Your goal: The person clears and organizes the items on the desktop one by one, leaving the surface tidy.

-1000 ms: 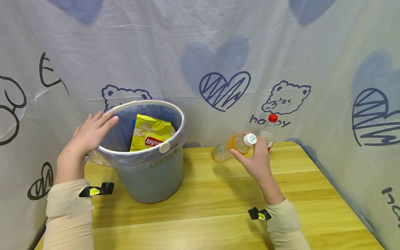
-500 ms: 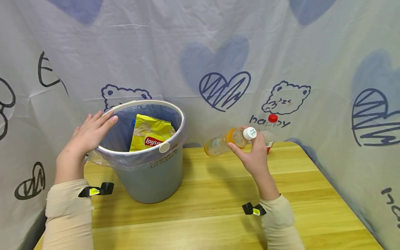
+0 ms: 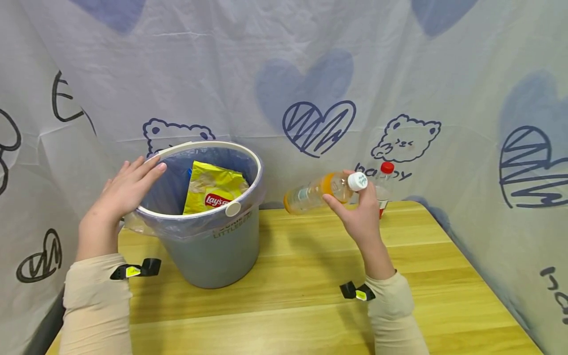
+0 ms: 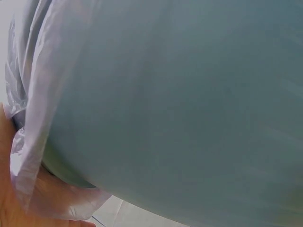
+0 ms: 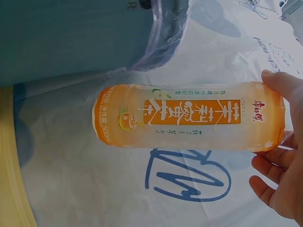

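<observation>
My right hand [image 3: 361, 212] holds a clear plastic drink bottle [image 3: 317, 193] with a white cap and orange label, gripping it near the cap end. The bottle is tilted almost flat, its base toward the bin and raised over the table. In the right wrist view, the bottle's printed label [image 5: 189, 117] faces the camera, thumb on one side and fingers on the other. My left hand [image 3: 126, 190] rests over the left rim of a grey-blue trash bin [image 3: 217, 261], fingers extended. A clear bag lines the bin, and a yellow Lay's chip bag [image 3: 213, 187] lies inside.
A second bottle with a red cap [image 3: 387, 168] stands behind the right hand at the back of the wooden table [image 3: 301, 305]. A printed cloth [image 3: 239, 64] hangs behind and along both sides. Something blue shows beside the chip bag.
My right hand has raised the bottle and shifted it slightly left, tipping it flatter with its base nearer the bin. The left hand and bin stay put.
</observation>
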Demonstrator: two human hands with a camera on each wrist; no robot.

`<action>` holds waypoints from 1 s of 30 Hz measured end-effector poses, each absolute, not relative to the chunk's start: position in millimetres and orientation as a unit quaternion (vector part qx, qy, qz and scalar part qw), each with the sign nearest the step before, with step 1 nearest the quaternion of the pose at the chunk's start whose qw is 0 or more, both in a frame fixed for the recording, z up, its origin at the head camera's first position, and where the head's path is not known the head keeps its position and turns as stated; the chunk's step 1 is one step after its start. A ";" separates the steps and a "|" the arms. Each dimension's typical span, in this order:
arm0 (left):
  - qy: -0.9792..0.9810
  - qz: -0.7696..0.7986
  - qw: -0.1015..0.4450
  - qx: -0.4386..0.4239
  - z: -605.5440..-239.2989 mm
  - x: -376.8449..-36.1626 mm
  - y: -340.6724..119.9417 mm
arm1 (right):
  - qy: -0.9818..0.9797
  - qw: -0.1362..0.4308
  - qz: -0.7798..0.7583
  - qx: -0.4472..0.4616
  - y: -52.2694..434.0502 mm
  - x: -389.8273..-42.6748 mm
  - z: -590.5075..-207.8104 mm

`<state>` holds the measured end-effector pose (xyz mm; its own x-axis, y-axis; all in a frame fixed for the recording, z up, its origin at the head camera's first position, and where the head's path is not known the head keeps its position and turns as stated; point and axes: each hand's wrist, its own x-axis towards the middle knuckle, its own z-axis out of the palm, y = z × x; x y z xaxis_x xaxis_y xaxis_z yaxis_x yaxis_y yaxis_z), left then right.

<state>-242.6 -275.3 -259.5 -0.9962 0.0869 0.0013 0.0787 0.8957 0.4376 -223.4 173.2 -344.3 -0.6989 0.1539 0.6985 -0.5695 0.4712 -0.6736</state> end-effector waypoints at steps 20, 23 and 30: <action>0.972 0.232 0.003 0.042 -260.2 -242.3 -275.1 | -0.718 0.412 0.534 0.170 171.5 -226.4 -319.8; 0.972 0.232 0.004 0.043 -260.4 -242.6 -275.5 | -0.712 0.412 0.543 0.172 170.3 -225.9 -317.1; 0.972 0.233 0.003 0.043 -261.1 -242.6 -275.8 | -0.698 0.424 0.549 0.177 166.8 -224.1 -312.1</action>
<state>-242.6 -275.8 -261.1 -0.9963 0.0850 0.0151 0.0826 0.8879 0.4526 -224.1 166.8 -312.1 -0.5780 0.2183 0.7863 -0.7126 0.3345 -0.6167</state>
